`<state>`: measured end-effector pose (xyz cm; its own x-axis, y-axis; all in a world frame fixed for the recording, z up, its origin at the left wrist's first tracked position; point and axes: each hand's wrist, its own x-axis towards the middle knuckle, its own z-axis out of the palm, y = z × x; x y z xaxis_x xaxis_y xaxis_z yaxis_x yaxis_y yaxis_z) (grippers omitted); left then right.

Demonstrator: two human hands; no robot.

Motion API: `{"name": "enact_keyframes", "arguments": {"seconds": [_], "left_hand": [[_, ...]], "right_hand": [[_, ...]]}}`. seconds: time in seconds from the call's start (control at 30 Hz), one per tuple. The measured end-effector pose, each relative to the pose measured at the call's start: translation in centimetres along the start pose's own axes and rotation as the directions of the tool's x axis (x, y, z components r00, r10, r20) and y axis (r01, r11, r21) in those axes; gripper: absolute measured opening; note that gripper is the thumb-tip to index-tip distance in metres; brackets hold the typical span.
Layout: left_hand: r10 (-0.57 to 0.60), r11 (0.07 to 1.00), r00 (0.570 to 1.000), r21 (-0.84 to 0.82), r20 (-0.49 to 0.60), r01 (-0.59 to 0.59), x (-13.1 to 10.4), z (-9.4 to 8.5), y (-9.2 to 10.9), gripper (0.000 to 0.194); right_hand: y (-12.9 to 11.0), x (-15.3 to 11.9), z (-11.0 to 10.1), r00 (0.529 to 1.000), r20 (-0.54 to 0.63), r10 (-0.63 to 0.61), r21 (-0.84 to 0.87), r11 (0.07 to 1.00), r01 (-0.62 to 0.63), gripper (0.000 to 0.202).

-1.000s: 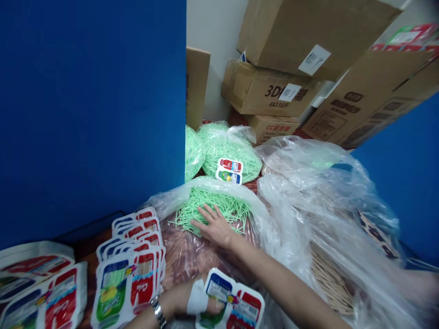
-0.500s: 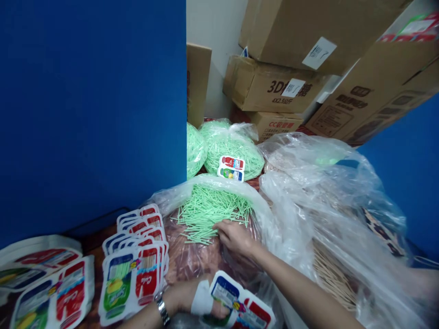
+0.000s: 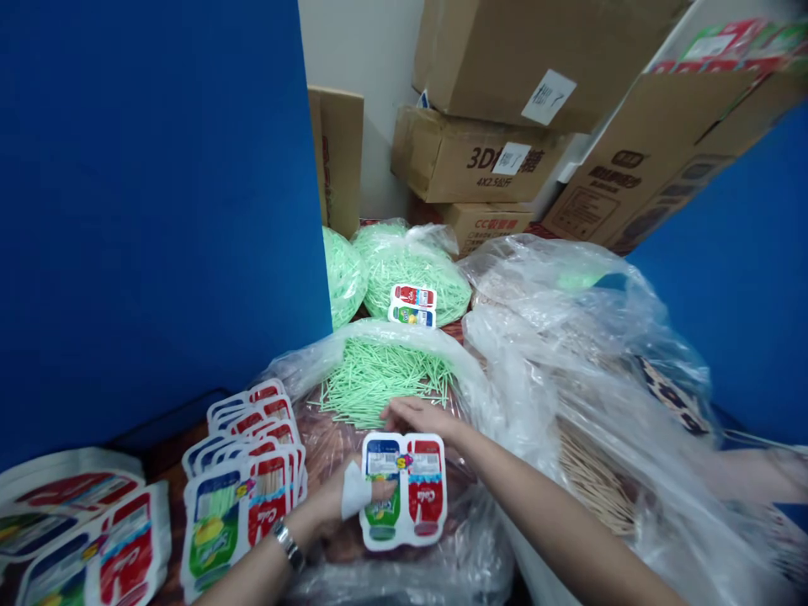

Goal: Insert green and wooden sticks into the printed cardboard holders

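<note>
My left hand (image 3: pixel 337 503), with white tape at the thumb and a metal watch on the wrist, is closed on a two-part pack (image 3: pixel 427 492) printed with a green bottle and a red cola bottle. The thumb lies over its front. Just beyond it, my right hand (image 3: pixel 422 416) is at the near edge of a pile of thin green sticks (image 3: pixel 385 374), its fingers bent and close together. Whether sticks are in those fingers is hidden. The pile lies in an open clear plastic bag (image 3: pixel 470 370).
Similar packs (image 3: pixel 218 513) lie overlapped at the left, beside another stack (image 3: pixel 123 547). Tied bags of green sticks (image 3: pixel 404 265) sit behind, with one pack (image 3: pixel 413 317) against them. Right are a plastic bag of tan sticks (image 3: pixel 587 471) and another person's arm (image 3: pixel 754 475). Cartons (image 3: pixel 480 151) stand behind.
My left hand has raised the pack and turned it upright, nearer my right hand. My right hand stays by the near edge of the green sticks. The view has shifted slightly.
</note>
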<state>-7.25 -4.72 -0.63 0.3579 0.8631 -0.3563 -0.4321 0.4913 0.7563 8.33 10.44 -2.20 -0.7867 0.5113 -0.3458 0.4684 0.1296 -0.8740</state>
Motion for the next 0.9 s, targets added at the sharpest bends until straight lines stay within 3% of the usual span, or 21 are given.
{"name": "enact_keyframes", "arguments": {"seconds": [0.07,0.13,0.27,0.4,0.53,0.63,0.73,0.83,0.9], "left_hand": [[0.009,1.000,0.999,-0.010,-0.052,-0.010,0.9,-0.5,-1.5,0.040],[0.033,0.999,0.993,0.031,-0.111,-0.030,1.6,-0.7,-2.6,0.041],[0.139,0.976,0.978,0.190,-0.153,-0.109,2.6,-0.5,-3.1,0.044],[0.233,0.882,0.946,0.460,-0.227,-0.106,2.7,-0.9,-3.1,0.042],[0.333,0.592,0.912,0.806,-0.241,-0.003,2.6,-2.2,-3.7,0.031],[0.371,0.428,0.903,0.903,-0.215,0.039,2.6,-2.8,-4.1,0.030],[0.514,0.215,0.850,0.977,-0.116,0.004,2.4,-3.2,-4.3,0.044],[0.580,-0.008,0.814,1.000,-0.019,0.029,1.7,-3.7,-4.2,0.047],[0.594,-0.132,0.804,0.990,0.037,0.053,1.3,-3.8,-3.8,0.045]], "right_hand": [[0.6,-1.8,-0.4,0.999,0.007,0.045,0.093,0.995,-0.046,0.064],[1.0,-3.7,-0.8,0.997,0.034,0.073,0.145,0.986,-0.077,0.057],[1.3,-6.6,-1.0,1.000,-0.025,0.017,-0.085,0.996,-0.019,0.049],[1.8,-7.9,0.4,0.972,-0.234,0.017,-0.269,0.960,-0.082,0.038],[2.5,-7.7,2.7,0.918,-0.393,-0.045,-0.431,0.891,-0.141,0.018],[2.8,-7.0,4.3,0.894,-0.441,-0.079,-0.500,0.849,-0.172,0.018],[2.3,-6.8,5.4,0.878,-0.460,-0.132,-0.574,0.798,-0.182,0.023],[1.3,-8.8,4.4,0.849,-0.456,-0.265,-0.657,0.745,-0.120,0.032],[1.1,-11.4,2.1,0.774,-0.521,-0.360,-0.679,0.724,-0.121,0.038]]}}
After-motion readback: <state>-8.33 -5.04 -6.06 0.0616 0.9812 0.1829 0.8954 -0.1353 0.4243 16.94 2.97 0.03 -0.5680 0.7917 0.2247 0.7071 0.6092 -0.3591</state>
